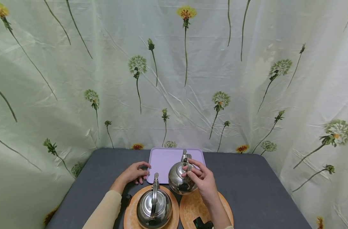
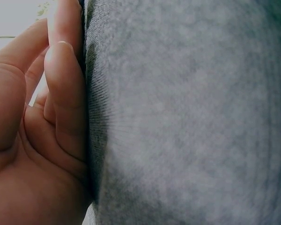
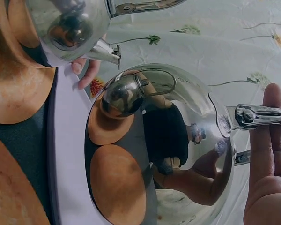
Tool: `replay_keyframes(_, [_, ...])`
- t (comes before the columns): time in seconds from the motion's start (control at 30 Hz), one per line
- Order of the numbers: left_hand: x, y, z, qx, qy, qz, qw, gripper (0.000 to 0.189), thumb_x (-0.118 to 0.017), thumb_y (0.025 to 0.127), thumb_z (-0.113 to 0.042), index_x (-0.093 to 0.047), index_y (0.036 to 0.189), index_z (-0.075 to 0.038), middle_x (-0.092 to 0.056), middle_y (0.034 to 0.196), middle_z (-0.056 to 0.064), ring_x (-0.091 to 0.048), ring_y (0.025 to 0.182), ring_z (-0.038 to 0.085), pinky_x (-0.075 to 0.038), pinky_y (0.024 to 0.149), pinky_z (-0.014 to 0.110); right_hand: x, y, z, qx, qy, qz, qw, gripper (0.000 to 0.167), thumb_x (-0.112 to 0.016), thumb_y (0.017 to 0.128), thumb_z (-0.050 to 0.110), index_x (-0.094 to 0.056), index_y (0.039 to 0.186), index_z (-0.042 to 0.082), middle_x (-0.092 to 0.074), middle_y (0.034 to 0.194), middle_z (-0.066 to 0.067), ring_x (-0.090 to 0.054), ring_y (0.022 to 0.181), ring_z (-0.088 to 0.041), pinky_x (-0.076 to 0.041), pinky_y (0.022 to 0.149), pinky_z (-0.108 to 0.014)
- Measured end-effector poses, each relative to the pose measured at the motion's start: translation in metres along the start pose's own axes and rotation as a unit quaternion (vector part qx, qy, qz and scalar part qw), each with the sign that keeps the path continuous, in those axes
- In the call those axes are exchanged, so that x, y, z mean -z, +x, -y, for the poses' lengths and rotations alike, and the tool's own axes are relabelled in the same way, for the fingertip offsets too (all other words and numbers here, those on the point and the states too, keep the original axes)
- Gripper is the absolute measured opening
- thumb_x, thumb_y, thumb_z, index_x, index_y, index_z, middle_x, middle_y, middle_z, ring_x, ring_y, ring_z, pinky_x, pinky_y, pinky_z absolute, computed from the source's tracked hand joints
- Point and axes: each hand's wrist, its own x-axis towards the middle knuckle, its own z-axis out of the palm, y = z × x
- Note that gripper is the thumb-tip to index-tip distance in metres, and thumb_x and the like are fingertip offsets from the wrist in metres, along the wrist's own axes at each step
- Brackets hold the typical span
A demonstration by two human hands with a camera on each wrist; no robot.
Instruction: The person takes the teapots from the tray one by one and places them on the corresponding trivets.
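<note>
My right hand [image 1: 202,179] holds a shiny steel kettle [image 1: 179,184] by its top handle. In the head view the kettle overlaps the near right part of a lilac tray [image 1: 161,160], its spout pointing away; its base is hidden. The right wrist view shows fingers [image 3: 267,140] at the handle and the round mirrored body [image 3: 201,98]. At the tray's left rim my left hand [image 1: 134,173] touches the edge with loosely bent fingers. A second steel kettle [image 1: 142,208] stands on the left round orange mat [image 1: 129,219], near my left forearm.
A right round orange mat [image 1: 188,210] lies beside the left one, with a black object [image 1: 201,223] over its near part. Another small dark object [image 1: 126,200] shows beside my left forearm. The dark grey table [image 1: 254,190] ends at a flowered curtain [image 1: 168,95].
</note>
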Motion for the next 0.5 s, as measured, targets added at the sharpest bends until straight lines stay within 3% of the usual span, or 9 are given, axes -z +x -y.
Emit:
replay_keyframes(0.13, [0.001, 0.000, 0.000, 0.000, -0.005, 0.002, 1.0000, 0.035, -0.072, 0.101, -0.019, -0.065, 0.135, -0.012, -0.069, 0.073, 0.002, -0.061, 0.050, 0.011, -0.047, 0.046, 0.025, 0.001, -0.004, -0.001, -0.003, 0.000, -0.001, 1.0000, 0.055, -0.067, 0.102, 0.006, -0.049, 0.153, -0.004, -0.081, 0.109, 0.008, -0.079, 0.092, -0.009, -0.058, 0.094, -0.023])
replay_keyframes(0.33, [0.001, 0.001, 0.003, -0.009, -0.004, 0.004, 0.9999, 0.036, -0.072, 0.101, -0.020, -0.065, 0.136, -0.011, -0.069, 0.073, 0.002, -0.062, 0.050, 0.011, -0.048, 0.046, 0.025, 0.005, -0.011, -0.001, -0.016, -0.001, -0.011, 0.9998, 0.053, -0.068, 0.101, 0.005, -0.052, 0.151, -0.002, -0.082, 0.114, -0.005, -0.079, 0.091, -0.010, -0.059, 0.092, -0.025])
replay_keyframes(0.5, [0.000, 0.001, 0.004, -0.013, -0.001, 0.002, 0.9999, 0.036, -0.072, 0.101, -0.019, -0.065, 0.135, -0.012, -0.069, 0.073, 0.002, -0.062, 0.050, 0.011, -0.048, 0.046, 0.025, 0.008, -0.017, -0.001, -0.018, 0.002, -0.005, 0.9998, 0.054, -0.067, 0.102, 0.005, -0.050, 0.152, -0.005, -0.082, 0.111, 0.003, -0.079, 0.091, -0.009, -0.059, 0.091, -0.024])
